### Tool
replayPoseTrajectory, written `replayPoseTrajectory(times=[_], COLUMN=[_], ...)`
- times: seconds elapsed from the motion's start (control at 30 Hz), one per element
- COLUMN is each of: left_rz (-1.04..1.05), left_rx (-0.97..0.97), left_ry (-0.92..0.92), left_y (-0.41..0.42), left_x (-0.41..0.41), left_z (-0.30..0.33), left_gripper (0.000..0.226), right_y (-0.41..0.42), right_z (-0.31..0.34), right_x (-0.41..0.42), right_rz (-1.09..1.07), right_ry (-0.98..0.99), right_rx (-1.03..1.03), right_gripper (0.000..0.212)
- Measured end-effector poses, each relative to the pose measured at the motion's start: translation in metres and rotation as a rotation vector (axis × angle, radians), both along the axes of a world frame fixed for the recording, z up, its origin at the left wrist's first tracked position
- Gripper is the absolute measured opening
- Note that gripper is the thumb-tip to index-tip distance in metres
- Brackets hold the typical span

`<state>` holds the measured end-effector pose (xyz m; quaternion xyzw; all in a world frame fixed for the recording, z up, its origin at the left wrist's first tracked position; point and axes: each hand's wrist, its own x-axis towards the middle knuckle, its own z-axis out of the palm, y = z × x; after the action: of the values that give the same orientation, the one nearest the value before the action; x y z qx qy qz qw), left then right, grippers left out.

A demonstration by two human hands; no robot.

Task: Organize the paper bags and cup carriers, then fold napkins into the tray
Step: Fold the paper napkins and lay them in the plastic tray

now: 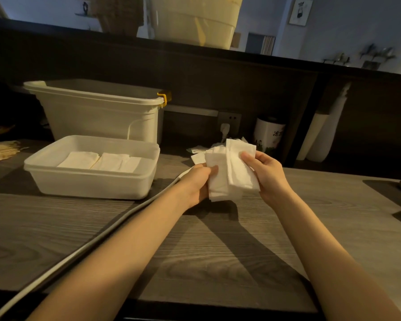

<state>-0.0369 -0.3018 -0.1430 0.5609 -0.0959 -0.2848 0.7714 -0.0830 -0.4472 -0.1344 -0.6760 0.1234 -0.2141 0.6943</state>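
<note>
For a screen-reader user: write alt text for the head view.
Both hands hold white napkins above a grey wood-grain counter, the left hand pinching one fold and the right hand gripping another. To the left, a white tray holds folded napkins, with a larger white bin behind it.

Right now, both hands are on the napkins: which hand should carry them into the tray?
Left, probably. The left hand grips the napkin stack on the side nearer the tray, which sits to the left with folded napkins already inside. The right hand would have to cross over.
</note>
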Motion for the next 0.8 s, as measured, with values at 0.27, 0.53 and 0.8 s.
replayPoseTrajectory(times=[0.27, 0.53, 0.8], left_rz=[-0.082, 0.006, 0.016], left_rx=[-0.003, 0.122, 0.073], left_ry=[-0.049, -0.13, -0.074], left_y=[-0.005, -0.007, -0.006], left_x=[-0.005, -0.005, -0.002], left_z=[0.001, -0.002, -0.003], left_gripper=[0.038, 0.03, 0.036], right_y=[0.01, 0.01, 0.002], right_z=[-0.015, -0.015, -0.017], right_x=[0.007, 0.01, 0.008], right_rz=[-0.117, -0.205, -0.095], right_ry=[-0.007, 0.013, 0.057], right_rx=[-0.122, -0.265, -0.246], right_gripper=[0.04, 0.04, 0.018])
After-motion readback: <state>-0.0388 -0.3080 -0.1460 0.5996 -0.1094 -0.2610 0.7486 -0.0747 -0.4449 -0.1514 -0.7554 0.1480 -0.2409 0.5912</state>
